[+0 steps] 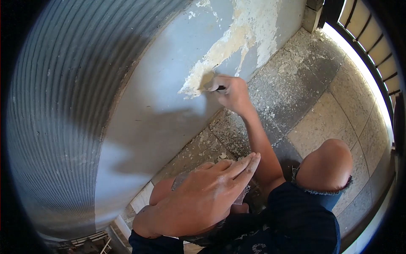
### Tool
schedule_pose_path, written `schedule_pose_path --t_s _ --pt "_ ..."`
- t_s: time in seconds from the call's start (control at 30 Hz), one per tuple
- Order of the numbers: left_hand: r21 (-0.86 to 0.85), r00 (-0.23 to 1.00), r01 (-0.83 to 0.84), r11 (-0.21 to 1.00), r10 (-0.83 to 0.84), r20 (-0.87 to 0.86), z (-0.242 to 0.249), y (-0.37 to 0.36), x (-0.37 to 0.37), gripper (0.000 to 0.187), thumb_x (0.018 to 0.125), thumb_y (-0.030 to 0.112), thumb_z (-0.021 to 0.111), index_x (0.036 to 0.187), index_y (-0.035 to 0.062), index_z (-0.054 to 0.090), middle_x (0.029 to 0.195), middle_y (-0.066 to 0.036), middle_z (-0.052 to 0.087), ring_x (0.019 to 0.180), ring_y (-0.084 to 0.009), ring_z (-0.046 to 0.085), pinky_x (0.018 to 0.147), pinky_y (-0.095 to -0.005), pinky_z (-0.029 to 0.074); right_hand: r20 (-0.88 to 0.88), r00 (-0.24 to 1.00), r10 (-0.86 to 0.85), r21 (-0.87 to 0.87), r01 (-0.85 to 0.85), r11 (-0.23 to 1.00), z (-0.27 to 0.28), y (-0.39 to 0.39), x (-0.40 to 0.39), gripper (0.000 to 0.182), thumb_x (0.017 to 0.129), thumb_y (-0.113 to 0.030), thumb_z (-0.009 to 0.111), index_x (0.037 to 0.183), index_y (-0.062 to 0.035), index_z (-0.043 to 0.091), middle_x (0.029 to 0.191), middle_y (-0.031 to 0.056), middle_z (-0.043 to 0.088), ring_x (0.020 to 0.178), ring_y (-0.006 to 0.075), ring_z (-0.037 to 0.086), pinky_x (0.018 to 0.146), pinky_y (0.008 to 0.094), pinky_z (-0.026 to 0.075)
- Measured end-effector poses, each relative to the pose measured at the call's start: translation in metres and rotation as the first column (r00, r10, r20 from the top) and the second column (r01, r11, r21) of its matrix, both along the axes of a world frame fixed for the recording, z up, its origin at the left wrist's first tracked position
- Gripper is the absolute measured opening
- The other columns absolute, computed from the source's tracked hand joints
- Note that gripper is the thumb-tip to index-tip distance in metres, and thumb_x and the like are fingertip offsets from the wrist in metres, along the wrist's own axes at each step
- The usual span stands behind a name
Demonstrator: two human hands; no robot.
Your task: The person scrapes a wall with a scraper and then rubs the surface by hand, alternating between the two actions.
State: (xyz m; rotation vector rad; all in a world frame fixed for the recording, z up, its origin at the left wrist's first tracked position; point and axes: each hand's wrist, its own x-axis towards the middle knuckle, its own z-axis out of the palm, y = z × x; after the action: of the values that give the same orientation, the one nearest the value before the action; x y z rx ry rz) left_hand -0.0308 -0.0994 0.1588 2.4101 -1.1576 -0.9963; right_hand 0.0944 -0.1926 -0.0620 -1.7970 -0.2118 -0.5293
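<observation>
Up against the grey wall (169,84), the right hand (231,94) has its grip closed around a scraper (210,84) at the peeling paint patch (237,34). Nearer, the left hand (203,199) rests open and flat on a knee, holding nothing.

Single head-worn view, steeply downward and close, over bent knees toward wall (169,84) and tiled floor (321,114).

Home balcony under repair: grey wall (169,84) with peeling paint (237,34), tiled floor (321,114) littered with flakes, railing (372,38), corrugated sheet (55,106).
</observation>
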Motion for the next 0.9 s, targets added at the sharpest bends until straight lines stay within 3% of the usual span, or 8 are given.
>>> schedule_pose_path --t_s 0.23,0.33,0.43,0.5,0.63,0.7,0.8,0.9 --pt "-0.010 1.000 -0.010 1.000 0.010 -0.011 -0.003 0.002 0.008 0.071 0.074 -0.002 0.055 0.142 -0.0007 0.036 0.133 -0.021 0.050 0.115 -0.0325 0.054 0.094 -0.0393 0.046 -0.045 0.996 0.076 -0.187 -0.083 0.979 -0.005 0.014 -0.002 0.012 0.068 -0.007 0.071 0.073 -0.0117 0.062 0.073 0.0072 0.065 0.069 0.0296 0.064 0.060 0.0404 0.048" --pt "-0.055 0.960 -0.273 0.960 0.268 -0.083 0.010 0.028 0.029 0.066 0.087 0.027 0.066 0.140 0.0016 0.037 0.104 -0.021 0.061 0.084 -0.0340 0.060 0.080 -0.0401 0.048 -0.068 0.994 0.083 -0.125 -0.091 0.988 -0.003 0.010 -0.004 0.012 0.068 -0.006 0.072 0.073 -0.0103 0.063 0.074 0.0092 0.065 0.070 0.0291 0.064 0.062 0.0385 0.049" --pt "-0.077 0.723 -0.689 0.721 0.691 -0.002 0.034 0.059 0.037 0.045 0.091 0.023 0.062 0.133 0.0087 0.051 0.072 -0.011 0.053 0.060 -0.0152 0.049 0.062 -0.0301 0.042 -0.091 0.992 0.086 0.124 -0.075 0.989 -0.005 -0.004 -0.003 0.014 0.071 -0.005 0.074 0.084 -0.0099 0.071 0.081 0.0104 0.069 0.072 0.0242 0.068 0.065 0.0335 0.052" --pt "-0.060 0.688 -0.709 0.703 0.708 0.159 0.041 0.069 0.038 0.041 0.091 0.020 0.062 0.130 0.0095 0.054 0.067 -0.007 0.046 0.059 -0.0119 0.042 0.058 -0.0286 0.037 -0.240 0.945 0.222 0.457 -0.092 0.885 -0.004 -0.010 -0.002 0.023 0.077 -0.005 0.074 0.099 -0.0075 0.073 0.090 0.0097 0.072 0.076 0.0180 0.069 0.068 0.0289 0.053" --pt "-0.021 0.690 -0.694 0.720 0.673 0.267 0.038 0.072 0.022 0.033 0.090 0.013 0.060 0.123 0.0101 0.058 0.056 -0.003 0.034 0.055 -0.0101 0.032 0.052 -0.0280 0.030 -0.401 0.890 0.216 0.550 0.045 0.834 -0.005 -0.002 -0.006 0.028 0.083 -0.006 0.070 0.110 -0.0026 0.069 0.096 0.0101 0.072 0.083 0.0157 0.068 0.070 0.0281 0.054" --pt "-0.018 0.723 -0.671 0.741 0.660 0.204 0.034 0.067 0.019 0.035 0.089 0.011 0.060 0.124 0.0086 0.057 0.058 -0.002 0.033 0.055 -0.0082 0.030 0.051 -0.0263 0.027 -0.436 0.900 0.018 0.833 0.395 0.388 0.001 0.031 -0.014 0.027 0.089 -0.006 0.063 0.116 0.0010 0.065 0.103 0.0119 0.070 0.086 0.0162 0.067 0.075 0.0276 0.054" --pt "-0.030 0.772 -0.623 0.782 0.621 0.135 0.022 0.059 0.022 0.037 0.088 0.009 0.061 0.125 0.0073 0.057 0.059 -0.001 0.032 0.055 -0.0071 0.029 0.051 -0.0253 0.026 -0.419 0.905 -0.070 0.863 0.421 0.279 0.016 0.069 -0.035 0.032 0.095 -0.006 0.053 0.125 0.0019 0.058 0.108 0.0135 0.068 0.089 0.0172 0.065 0.079 0.0288 0.053" --pt "-0.038 0.801 -0.589 0.807 0.589 0.107 0.009 0.064 0.023 0.036 0.089 0.011 0.060 0.125 0.0079 0.056 0.059 -0.003 0.035 0.055 -0.0093 0.032 0.053 -0.0267 0.030 -0.390 0.919 -0.054 0.819 0.374 0.435 0.024 0.106 -0.058 0.036 0.097 -0.004 0.046 0.132 0.0024 0.051 0.118 0.0152 0.059 0.100 0.0203 0.060 0.085 0.0319 0.051"
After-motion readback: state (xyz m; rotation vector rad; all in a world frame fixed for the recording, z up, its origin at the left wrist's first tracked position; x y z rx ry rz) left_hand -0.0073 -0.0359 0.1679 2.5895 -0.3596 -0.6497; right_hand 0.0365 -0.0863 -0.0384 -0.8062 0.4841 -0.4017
